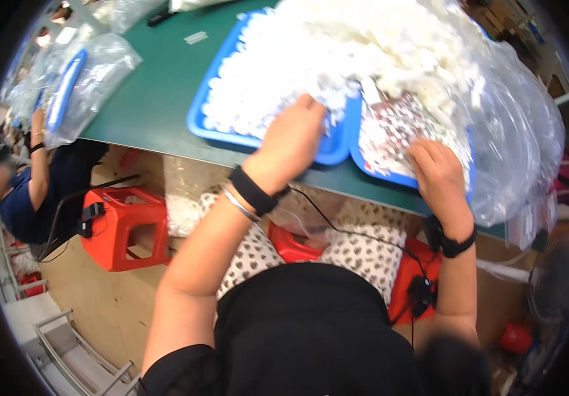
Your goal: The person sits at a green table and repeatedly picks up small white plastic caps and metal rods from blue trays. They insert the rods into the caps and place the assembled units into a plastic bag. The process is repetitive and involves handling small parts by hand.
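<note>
My left hand [295, 137] reaches over the front right part of a blue tray [228, 136] heaped with small white pieces [251, 79]. Its fingers are bent together and point down among the pieces; whatever they hold is hidden. Beside it, a second blue tray [390, 177] holds many tiny silvery and reddish bits [393, 125]. Over the right side of that tray is my right hand [439, 173], its thumb and fingertips drawn together at the bits. Anything pinched there is too small to make out.
A big heap of cream-white pieces [390, 39] rises behind both trays on the green table [159, 86]. Clear plastic bags [505, 125] bulge at the right. At the left, another person [27, 191] sits near a red stool [126, 228]. A cable [357, 232] hangs below the table edge.
</note>
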The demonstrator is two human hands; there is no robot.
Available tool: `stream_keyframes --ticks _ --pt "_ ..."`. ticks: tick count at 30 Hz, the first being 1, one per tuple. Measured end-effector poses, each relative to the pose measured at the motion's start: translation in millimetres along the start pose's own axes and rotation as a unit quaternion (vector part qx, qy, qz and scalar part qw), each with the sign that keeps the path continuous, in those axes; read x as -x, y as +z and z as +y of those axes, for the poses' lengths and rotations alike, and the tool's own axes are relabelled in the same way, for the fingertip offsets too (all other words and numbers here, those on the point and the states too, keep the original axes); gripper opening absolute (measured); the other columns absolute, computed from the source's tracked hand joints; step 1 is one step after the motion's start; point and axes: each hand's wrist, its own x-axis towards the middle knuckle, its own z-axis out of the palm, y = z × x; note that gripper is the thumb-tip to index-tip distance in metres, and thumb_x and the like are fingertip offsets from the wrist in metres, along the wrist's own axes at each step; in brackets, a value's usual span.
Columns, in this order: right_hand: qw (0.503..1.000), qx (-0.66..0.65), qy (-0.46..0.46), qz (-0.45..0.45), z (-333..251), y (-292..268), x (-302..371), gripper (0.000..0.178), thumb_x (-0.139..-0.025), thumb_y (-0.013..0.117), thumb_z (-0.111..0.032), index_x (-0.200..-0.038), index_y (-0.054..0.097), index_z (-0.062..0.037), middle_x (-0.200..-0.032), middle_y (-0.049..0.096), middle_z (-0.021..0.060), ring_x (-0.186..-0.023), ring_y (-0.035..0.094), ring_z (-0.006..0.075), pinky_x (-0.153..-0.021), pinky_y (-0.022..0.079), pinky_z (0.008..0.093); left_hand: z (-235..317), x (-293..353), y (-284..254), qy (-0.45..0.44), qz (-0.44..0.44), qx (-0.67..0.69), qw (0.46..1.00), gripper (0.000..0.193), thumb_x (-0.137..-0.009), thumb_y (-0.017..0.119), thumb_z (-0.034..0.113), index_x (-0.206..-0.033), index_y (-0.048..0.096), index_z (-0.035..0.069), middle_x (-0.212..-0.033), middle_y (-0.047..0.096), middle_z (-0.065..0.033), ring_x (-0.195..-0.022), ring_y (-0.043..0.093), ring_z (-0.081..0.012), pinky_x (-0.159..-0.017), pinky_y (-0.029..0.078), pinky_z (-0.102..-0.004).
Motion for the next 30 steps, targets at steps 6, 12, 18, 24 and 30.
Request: stream_keyframes --ticks 6,12,18,24,30 --pt "0.998 0.037 0.019 -0.048 0.2 -8.9 3.2 0.017 -0.075 0.058 0.004 -0.091 0.061 -0.0019 -0.099 0.063 0.0121 -0.089 0.06 0.0313 -0.079 0.048 0.0396 -7.0 5.3 12.4 0.064 0.076 0.083 0.992 0.022 -0.086 0.066 0.012 -0.105 0.06 0.003 -0.099 0.062 -0.0173 -0.092 0.062 -0.039 -0.077 0.05 -0.0458" --pt "0.999 0.036 0.016 -0.022 -1.0 -14.2 4.0 0.017 -0.077 0.056 0.003 -0.093 0.061 -0.0002 -0.1 0.063 0.0126 -0.091 0.058 0.0324 -0.082 0.047 0.0407 -3.8 10.5 5.4 0.022 0.119 0.183 0.976 0.02 -0.089 0.067 0.014 -0.105 0.061 0.004 -0.096 0.063 -0.0141 -0.082 0.065 -0.0297 -0.072 0.051 -0.0395" --pt "0.996 0.06 0.023 -0.064 1.9 -19.7 2.7 0.018 -0.077 0.058 0.003 -0.094 0.062 -0.0004 -0.101 0.063 0.0122 -0.096 0.058 0.0318 -0.084 0.047 0.0398 2.2 7.2 4.2 -0.012 0.127 0.229 0.965 0.019 -0.09 0.066 0.013 -0.106 0.062 0.003 -0.095 0.063 -0.0128 -0.077 0.064 -0.0252 -0.071 0.051 -0.0354" --pt "0.999 0.004 0.018 0.036 -1.8 -26.1 -6.3 0.015 -0.079 0.068 0.002 -0.092 0.062 -0.0012 -0.097 0.063 0.0111 -0.092 0.058 0.031 -0.079 0.046 0.0389 8.3 17.4 -7.3 -0.07 0.146 0.39 0.906 0.024 -0.096 0.063 0.012 -0.118 0.064 0.003 -0.096 0.063 -0.0038 -0.081 0.06 -0.0105 -0.073 0.05 -0.0251" --pt "0.995 0.001 0.074 0.069 1.3 -26.8 0.1 0.013 -0.083 0.068 0.001 -0.096 0.066 -0.0016 -0.087 0.065 0.0129 -0.082 0.061 0.0305 -0.076 0.046 0.0377 44.4 53.4 -11.2 -0.181 0.046 0.644 0.742 0.025 -0.101 0.059 0.018 -0.119 0.063 0.001 -0.102 0.064 -0.0046 -0.084 0.059 -0.0091 -0.077 0.049 -0.0239"
